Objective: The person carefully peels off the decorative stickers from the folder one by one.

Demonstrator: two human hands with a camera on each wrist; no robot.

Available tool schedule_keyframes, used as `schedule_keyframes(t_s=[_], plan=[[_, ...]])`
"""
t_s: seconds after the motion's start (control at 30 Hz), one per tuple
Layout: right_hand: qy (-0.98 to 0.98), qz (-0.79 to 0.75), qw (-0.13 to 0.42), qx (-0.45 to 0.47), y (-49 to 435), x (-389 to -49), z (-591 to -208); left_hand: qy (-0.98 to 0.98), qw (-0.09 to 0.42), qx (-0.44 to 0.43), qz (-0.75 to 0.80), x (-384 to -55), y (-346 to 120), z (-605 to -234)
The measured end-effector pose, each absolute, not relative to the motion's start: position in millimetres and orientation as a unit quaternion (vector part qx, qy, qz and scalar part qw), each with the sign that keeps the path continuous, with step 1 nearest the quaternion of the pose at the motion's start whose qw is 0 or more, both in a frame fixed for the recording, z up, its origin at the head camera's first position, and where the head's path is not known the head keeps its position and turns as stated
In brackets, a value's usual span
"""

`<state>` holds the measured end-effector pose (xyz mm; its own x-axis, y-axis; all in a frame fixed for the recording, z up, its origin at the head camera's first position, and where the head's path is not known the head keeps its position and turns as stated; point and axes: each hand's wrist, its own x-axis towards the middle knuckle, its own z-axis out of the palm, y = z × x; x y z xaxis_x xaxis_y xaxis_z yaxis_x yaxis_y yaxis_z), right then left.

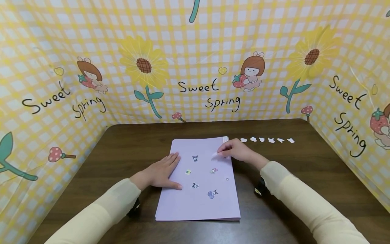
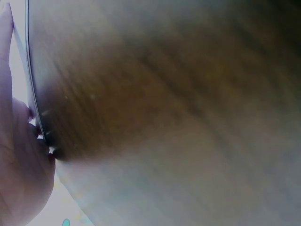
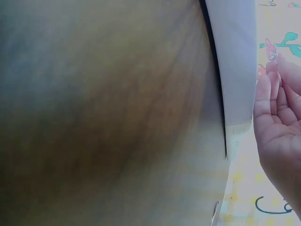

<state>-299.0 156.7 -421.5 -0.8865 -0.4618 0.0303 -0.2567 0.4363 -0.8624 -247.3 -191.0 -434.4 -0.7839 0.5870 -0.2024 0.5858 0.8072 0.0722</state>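
A stack of lilac sheets or a folder point(image 1: 195, 208) lies on the table, with several small cartoon stickers on it, among them a purple-and-black one point(image 1: 212, 194) and a pink-and-white one point(image 1: 213, 170). My left hand point(image 1: 163, 171) rests flat on its left edge, fingers straight and thumb spread. Over the upper right part, my right hand point(image 1: 239, 150) pinches a small sticker point(image 1: 215, 155) between thumb and fingers. The right wrist view shows pink on that sticker point(image 3: 271, 51). Whether it touches the lilac surface, I cannot tell.
Several white cut-out pieces point(image 1: 271, 140) form a row on the dark wooden table point(image 1: 122, 145), right of the lilac stack. A whitish strip point(image 1: 225, 139) shows at the stack's top right corner. Yellow checked cloth point(image 1: 195, 51) surrounds the table on three sides.
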Motion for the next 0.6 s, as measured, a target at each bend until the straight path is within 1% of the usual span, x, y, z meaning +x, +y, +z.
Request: schedule_keyframes(t_s=[0.3, 0.6], plan=[[0.834, -0.528, 0.082, -0.137, 176.7, -297.8, -424.3, 0.943, 0.105, 0.315, 0.001, -247.4, -190.2, -434.8], [0.82, -0.559, 0.066, -0.098, 202.9, -296.7, -426.5, 0.944, 0.109, 0.311, 0.006, -246.8, -190.1, -433.8]])
